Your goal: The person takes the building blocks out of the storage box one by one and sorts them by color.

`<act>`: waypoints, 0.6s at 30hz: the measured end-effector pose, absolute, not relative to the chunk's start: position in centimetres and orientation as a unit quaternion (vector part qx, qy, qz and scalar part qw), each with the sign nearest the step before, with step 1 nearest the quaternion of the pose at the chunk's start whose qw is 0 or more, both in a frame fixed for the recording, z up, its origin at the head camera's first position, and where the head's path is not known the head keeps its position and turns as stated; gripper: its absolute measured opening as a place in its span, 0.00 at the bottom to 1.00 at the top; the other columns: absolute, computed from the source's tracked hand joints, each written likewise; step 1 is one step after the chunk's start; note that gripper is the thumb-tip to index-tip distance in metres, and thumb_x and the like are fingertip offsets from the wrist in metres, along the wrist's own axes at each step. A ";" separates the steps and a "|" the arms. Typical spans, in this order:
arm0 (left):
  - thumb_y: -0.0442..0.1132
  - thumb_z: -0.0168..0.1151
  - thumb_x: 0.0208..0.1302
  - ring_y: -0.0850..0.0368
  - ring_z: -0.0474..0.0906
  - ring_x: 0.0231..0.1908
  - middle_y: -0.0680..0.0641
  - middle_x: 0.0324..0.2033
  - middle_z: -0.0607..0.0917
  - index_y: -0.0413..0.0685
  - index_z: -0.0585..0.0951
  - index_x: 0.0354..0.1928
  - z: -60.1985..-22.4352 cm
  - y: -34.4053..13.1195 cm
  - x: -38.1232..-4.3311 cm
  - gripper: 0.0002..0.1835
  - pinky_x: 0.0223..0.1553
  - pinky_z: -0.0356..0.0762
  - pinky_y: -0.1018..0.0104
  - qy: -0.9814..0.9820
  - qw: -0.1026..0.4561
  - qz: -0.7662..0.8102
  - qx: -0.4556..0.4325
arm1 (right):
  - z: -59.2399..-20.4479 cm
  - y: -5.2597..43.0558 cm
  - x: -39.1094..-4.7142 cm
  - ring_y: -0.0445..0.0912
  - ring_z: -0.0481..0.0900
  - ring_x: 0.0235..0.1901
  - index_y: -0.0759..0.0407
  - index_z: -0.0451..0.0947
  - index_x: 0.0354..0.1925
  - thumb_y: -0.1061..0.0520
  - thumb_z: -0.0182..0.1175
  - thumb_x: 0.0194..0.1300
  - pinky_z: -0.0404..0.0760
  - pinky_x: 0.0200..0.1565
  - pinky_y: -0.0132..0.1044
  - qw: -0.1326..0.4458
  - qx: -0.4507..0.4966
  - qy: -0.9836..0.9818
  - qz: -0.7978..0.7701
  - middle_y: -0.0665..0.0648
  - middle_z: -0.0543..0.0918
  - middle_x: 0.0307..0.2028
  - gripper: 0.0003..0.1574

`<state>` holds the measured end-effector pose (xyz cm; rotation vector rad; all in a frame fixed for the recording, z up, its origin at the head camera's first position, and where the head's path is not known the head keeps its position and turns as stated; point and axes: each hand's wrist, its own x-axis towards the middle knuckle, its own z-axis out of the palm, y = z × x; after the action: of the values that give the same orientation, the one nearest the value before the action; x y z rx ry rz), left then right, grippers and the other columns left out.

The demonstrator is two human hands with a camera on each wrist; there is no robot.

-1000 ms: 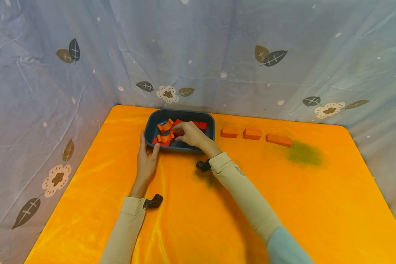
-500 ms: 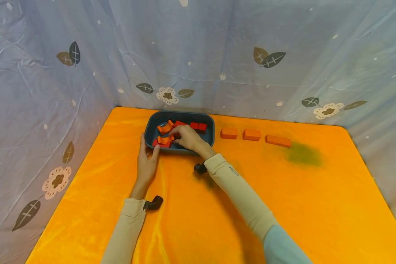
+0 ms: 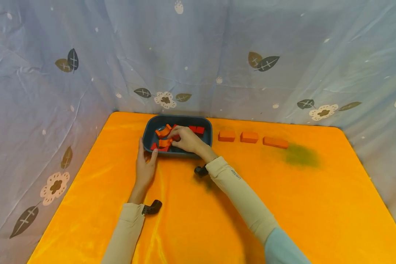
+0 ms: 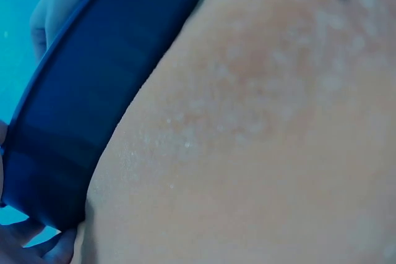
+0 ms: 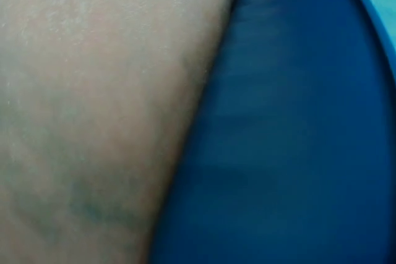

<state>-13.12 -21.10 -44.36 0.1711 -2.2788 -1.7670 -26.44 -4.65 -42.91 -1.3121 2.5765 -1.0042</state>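
A dark blue plastic tub (image 3: 184, 155) holds red and orange toy blocks. My left hand (image 3: 145, 169) grips its near left corner, thumb at the front rim and fingers along the left side. In the left wrist view, the tub's wall (image 4: 99, 85) shows beside the hand. Inside the tub, my right hand (image 3: 189, 140) pinches the right end of an orange arch block (image 3: 165, 143). Another orange arch block (image 3: 164, 131) lies behind it. Red blocks (image 3: 197, 129) sit at the back right, and a red block (image 3: 162, 149) lies at the front left.
Right of the tub, orange blocks stand in a row on the yellow cloth (image 3: 198, 227): one block (image 3: 226, 136), another (image 3: 249, 137) and a longer one (image 3: 275, 142). A grey patterned curtain (image 3: 198, 55) hangs behind the table.
The head view has tilted up slightly, so everything sits lower. My right fingertips have closed on the front orange arch block, which has turned a little. My left hand stays on the tub.
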 end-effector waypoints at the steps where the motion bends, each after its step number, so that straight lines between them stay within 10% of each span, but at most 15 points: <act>1: 0.41 0.52 0.75 0.44 0.49 0.73 0.40 0.77 0.44 0.43 0.40 0.78 -44.3 -21.1 -13.1 0.40 0.69 0.58 0.46 -0.784 0.126 -0.606 0.059 | -42.8 -4.6 -26.4 0.46 0.77 0.38 0.63 0.86 0.46 0.64 0.65 0.64 0.78 0.42 0.31 0.040 -0.431 0.839 -0.330 0.58 0.81 0.47 0.12; 18: 0.37 0.52 0.74 0.38 0.59 0.68 0.37 0.75 0.49 0.42 0.41 0.77 -44.3 -20.8 -12.9 0.40 0.67 0.61 0.45 -0.780 0.136 -0.608 0.059 | -41.0 -1.9 -26.1 0.46 0.77 0.37 0.59 0.87 0.44 0.60 0.66 0.61 0.76 0.36 0.31 0.022 -0.399 0.861 -0.313 0.55 0.81 0.48 0.12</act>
<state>-12.95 -20.81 -44.29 0.1706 -2.2582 -1.7601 -26.12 -1.93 -40.98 -1.2371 2.6685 -0.9713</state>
